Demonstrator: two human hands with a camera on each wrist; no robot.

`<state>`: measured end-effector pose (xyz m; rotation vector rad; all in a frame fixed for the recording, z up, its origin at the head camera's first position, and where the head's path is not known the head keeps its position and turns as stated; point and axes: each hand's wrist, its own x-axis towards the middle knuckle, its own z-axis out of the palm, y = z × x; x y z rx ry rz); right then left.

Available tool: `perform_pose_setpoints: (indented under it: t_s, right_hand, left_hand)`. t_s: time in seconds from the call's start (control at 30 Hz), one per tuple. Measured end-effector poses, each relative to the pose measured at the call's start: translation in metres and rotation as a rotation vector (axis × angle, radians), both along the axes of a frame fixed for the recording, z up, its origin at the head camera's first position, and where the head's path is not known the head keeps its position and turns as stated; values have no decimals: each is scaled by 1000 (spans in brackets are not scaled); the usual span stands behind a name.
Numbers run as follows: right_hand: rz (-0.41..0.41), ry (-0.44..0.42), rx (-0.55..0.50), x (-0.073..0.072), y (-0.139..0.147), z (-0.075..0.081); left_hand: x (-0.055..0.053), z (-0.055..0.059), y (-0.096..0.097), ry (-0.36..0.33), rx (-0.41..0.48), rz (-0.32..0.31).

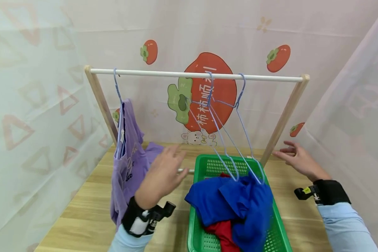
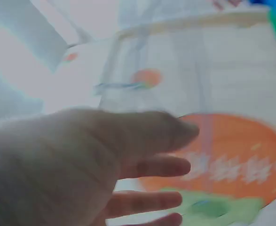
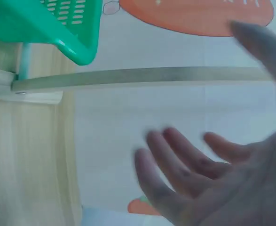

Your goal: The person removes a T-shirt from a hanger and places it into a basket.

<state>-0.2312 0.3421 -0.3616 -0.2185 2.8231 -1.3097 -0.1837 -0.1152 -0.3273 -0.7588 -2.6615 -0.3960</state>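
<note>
In the head view my left hand [image 1: 162,173] is held in the air between the purple garment [image 1: 129,178] and the green basket [image 1: 193,224], holding nothing. Its fingers look straight and spread in the left wrist view. My right hand [image 1: 302,161] is raised near the rack's right post, with loosely bent fingers and nothing in them. The purple garment hangs on a blue hanger [image 1: 117,87] at the rail's left. Two bare blue hangers [image 1: 240,94] hang right of centre. Below them a blue garment [image 1: 230,199] lies in the basket, over red cloth [image 1: 223,234].
A white rail [image 1: 163,74] crosses between two wooden posts [image 1: 285,117]. The rack stands on a wood-grain table [image 1: 82,213]. Behind it hangs a pale curtain [image 1: 113,31] with printed persimmons; further curtain panels close off both sides.
</note>
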Motion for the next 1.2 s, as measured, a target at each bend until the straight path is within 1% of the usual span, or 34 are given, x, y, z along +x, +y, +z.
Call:
perform_pose_setpoints:
  t_s: [0.07, 0.1, 0.17, 0.2, 0.23, 0.3, 0.37, 0.4, 0.43, 0.47, 0.53, 0.6, 0.63, 0.7, 0.8, 0.87, 0.97, 1.07, 1.2]
  right_hand:
    - [-72, 22, -84, -10, -7, 5]
    - [-91, 30, -132, -15, -11, 7]
    - [-127, 54, -257, -28, -22, 9]
    - [-137, 76, -315, -33, -28, 9]
    - [-151, 102, -381, -39, -34, 9]
    - [-194, 164, -518, -51, -45, 7]
    - [-272, 229, -638, -60, -55, 5]
    - [-329, 258, -687, -63, -59, 3]
    - [-407, 280, -723, -66, -62, 1]
    - [-485, 292, -733, -68, -65, -1]
    - [-641, 296, -726, -71, -68, -4]
    - [-762, 305, -709, -75, -71, -8]
    - [-809, 318, -684, -77, -72, -10]
    - [-864, 366, -670, -82, -76, -14]
    - [-907, 459, -653, -89, -81, -17]
    - [-909, 493, -663, -93, -84, -18]
    - [-916, 503, -656, -97, -86, -18]
    - [-914, 492, -636, -99, -87, -16]
    - [-914, 501, -608, -101, -89, -14]
  left_hand:
    - [4, 15, -15, 149, 52, 42]
    - [6, 21, -22, 227, 89, 68]
    - [7, 34, -36, 347, 162, 140]
    - [7, 38, -43, 396, 198, 188]
    - [6, 42, -50, 424, 229, 246]
    - [4, 45, -62, 439, 281, 382]
    - [-1, 43, -72, 415, 319, 500]
    - [-5, 41, -76, 388, 334, 545]
    - [-8, 37, -79, 359, 348, 583]
    - [-11, 33, -82, 334, 363, 607]
    - [-17, 24, -85, 291, 394, 628]
    - [-21, 16, -88, 263, 415, 640]
    - [-22, 12, -89, 266, 428, 637]
    - [-24, 7, -90, 289, 451, 620]
    - [-23, 4, -91, 326, 479, 584]
    - [-23, 3, -91, 344, 494, 564]
    - [-22, 4, -91, 361, 510, 548]
    - [-19, 7, -92, 374, 522, 532]
    - [-8, 18, -93, 400, 522, 502]
